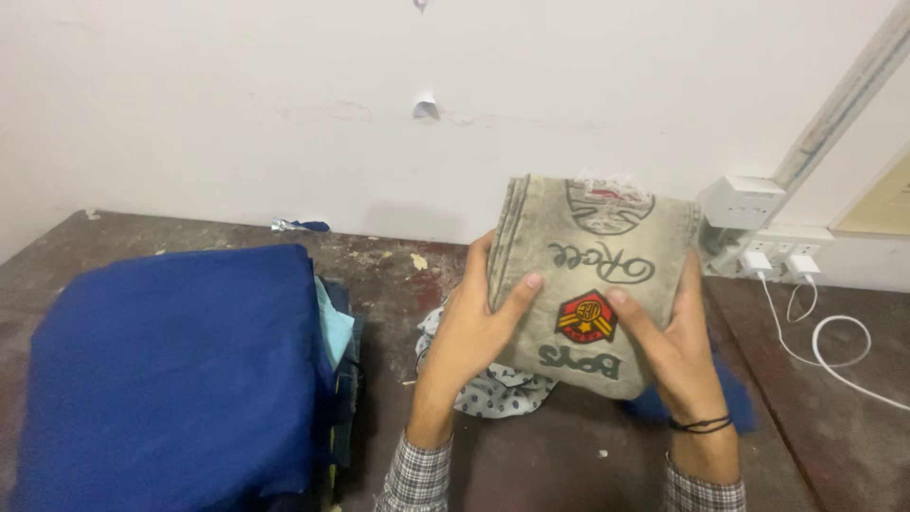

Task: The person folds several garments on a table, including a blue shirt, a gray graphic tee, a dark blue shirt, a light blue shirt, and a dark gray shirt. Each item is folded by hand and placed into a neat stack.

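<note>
Folded beige denim garment (pixel 592 284), faded, stitched with lettering and a red-and-yellow badge, held up above the tabletop (pixel 531 455) between both hands, tilted toward the camera, top edge against the white wall (pixel 284 95).

Far left: stack of folded dark blue cloth (pixel 171 370), light blue and dark layers peeking from its right side. Behind it, near the wall, a small blue-and-silver scrap (pixel 299 226).

Left hand (pixel 474 322) clamped on the garment's left edge, thumb across the front face, fingers tucked behind. Checked sleeve cuff (pixel 417 479) below the wrist. Under the hands, flat on the wood, a pale patterned cloth (pixel 493 391).

Right hand (pixel 668 346) closed on the lower right edge, thumb pressed beside the badge, black cord bracelet (pixel 701 424) at the wrist. Beneath it, a patch of blue fabric (pixel 730 403).

Far right: white socket box (pixel 744 201), two white plugs (pixel 779 262), white cable (pixel 834 346) looping over the tabletop.

Likely soft yet fairly thick and stiffish for cloth, moderately weighty, not slippery, not fragile; apt to sag or unfold if gripped by one layer only. Best taken along the folded side edges, all layers pinched together, as now.

Hidden: fingers behind the garment, its back face and lower hem, most of the patterned cloth and blue patch. Kind of garment hard to tell. Blue stack cut off at left and bottom.
</note>
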